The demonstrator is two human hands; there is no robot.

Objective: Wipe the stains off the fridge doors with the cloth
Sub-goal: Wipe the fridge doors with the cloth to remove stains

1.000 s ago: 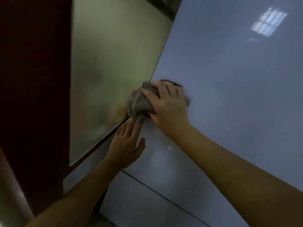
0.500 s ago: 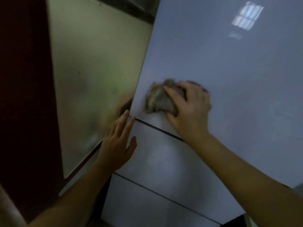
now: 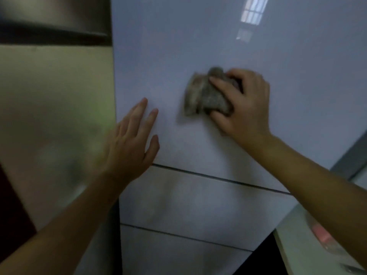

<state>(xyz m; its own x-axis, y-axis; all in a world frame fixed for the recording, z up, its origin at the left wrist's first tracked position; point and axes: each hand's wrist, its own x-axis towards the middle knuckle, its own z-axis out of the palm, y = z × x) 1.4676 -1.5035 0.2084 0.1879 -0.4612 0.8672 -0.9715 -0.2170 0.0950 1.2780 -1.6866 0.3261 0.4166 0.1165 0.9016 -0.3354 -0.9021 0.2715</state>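
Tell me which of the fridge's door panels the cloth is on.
The top door panel, the tall one above the upper seam. The right hand presses the cloth on it; the middle panel and bottom panel lie below, with no cloth.

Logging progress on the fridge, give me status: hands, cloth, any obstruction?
Right hand pressing grey cloth on upper fridge door. Left hand open, flat near door's left edge. Nothing in the way.
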